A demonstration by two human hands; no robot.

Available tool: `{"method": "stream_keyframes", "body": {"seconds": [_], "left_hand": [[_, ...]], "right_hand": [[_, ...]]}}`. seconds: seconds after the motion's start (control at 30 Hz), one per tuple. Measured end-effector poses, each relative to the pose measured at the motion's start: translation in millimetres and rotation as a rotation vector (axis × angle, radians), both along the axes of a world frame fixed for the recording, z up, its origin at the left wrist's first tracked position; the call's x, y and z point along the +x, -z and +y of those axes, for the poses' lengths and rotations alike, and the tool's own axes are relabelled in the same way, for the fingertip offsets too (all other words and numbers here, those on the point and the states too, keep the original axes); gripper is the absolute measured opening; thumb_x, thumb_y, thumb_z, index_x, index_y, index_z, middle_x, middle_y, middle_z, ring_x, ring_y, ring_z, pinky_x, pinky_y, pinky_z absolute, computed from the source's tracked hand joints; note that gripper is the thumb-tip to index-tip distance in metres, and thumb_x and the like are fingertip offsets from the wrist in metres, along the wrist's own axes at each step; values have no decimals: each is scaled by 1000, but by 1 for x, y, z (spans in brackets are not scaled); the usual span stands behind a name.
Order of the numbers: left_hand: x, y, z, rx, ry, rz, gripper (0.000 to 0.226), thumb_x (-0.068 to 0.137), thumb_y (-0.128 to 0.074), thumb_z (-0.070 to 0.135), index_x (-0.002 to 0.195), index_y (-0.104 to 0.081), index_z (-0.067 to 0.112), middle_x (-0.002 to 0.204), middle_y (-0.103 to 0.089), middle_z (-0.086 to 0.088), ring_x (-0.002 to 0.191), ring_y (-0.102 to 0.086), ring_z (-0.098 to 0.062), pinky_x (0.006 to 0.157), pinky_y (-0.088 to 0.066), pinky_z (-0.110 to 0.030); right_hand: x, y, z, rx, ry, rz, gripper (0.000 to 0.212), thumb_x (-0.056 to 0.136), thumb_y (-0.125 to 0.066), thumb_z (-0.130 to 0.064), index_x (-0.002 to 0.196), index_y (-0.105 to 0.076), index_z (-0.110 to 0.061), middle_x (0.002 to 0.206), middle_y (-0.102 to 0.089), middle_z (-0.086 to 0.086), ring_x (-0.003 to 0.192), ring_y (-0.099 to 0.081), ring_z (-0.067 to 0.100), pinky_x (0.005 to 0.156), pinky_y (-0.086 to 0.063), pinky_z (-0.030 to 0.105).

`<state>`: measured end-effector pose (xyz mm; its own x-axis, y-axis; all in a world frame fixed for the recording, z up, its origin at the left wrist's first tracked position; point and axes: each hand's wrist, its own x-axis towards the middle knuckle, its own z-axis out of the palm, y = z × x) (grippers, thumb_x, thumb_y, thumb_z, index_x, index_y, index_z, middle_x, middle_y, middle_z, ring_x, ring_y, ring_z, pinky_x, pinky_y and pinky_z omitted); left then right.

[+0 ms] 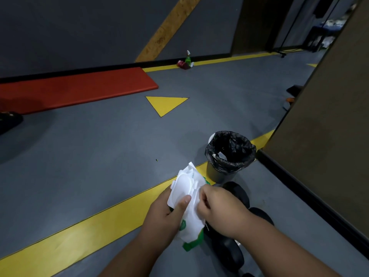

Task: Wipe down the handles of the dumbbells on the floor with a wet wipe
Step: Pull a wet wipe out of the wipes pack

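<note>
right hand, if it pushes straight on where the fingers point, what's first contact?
The right hand points left; its fingertips are already pinching at the wipes pack. Past the pack, the left hand's thumb.

Grey floor (99,148) with yellow stripes, red mat (75,88) along dark wall (79,27) — dim light

Glossy plastic wipe pack (190,204); crinkled bin liner (231,149); dumbbells (237,193) matt, perhaps rubber.

Bin (219,172) just beside dumbbells (239,192)
</note>
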<state>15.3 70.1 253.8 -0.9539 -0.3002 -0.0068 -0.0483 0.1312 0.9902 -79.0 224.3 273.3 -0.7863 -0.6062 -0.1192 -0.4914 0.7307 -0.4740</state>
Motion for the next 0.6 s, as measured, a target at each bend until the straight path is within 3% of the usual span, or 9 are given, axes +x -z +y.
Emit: {"method": "stream_keyframes", "body": {"seconds": [0.1,0.2,0.37,0.5,0.6], "left_hand": [[0,6,-1,35,-2,-27,32,91,-59,43,111,-68,19,101,-74,2,94,-70,-17,80,-57,-34],[-1,10,-3,62,26,-56,34,91,-58,46,109,-68,19,101,-74,0,94,-70,-20,83,-57,-43],[-4,13,-3,80,12,-74,43,86,-59,56,109,-68,22,101,-74,2,95,-71,-18,86,-56,-49],[-4,15,-5,102,0,-100,37,87,-60,51,111,-67,23,102,-75,4,96,-71,-16,86,-57,-47],[-2,19,-4,2,-2,-97,34,92,-59,46,119,-64,27,107,-73,11,100,-69,-12,87,-57,-39]], "right_hand": [[-2,-2,10,-128,36,-180,17,80,-48,-39,75,-47,-23,66,-57,-6,60,-50,10,61,-48,37],[-3,-7,20,-253,77,-313,13,82,-52,-31,74,-49,-21,60,-51,-11,55,-42,5,56,-41,31],[2,-20,31,-430,102,-561,8,85,-48,-20,76,-48,-19,60,-50,7,54,-44,23,53,-37,38],[4,-25,36,-567,131,-640,6,82,-47,-20,77,-50,-19,60,-47,13,57,-38,28,53,-30,39],[4,-19,38,-585,169,-614,7,83,-45,-21,81,-51,-18,63,-50,13,55,-37,28,50,-31,35]]}}
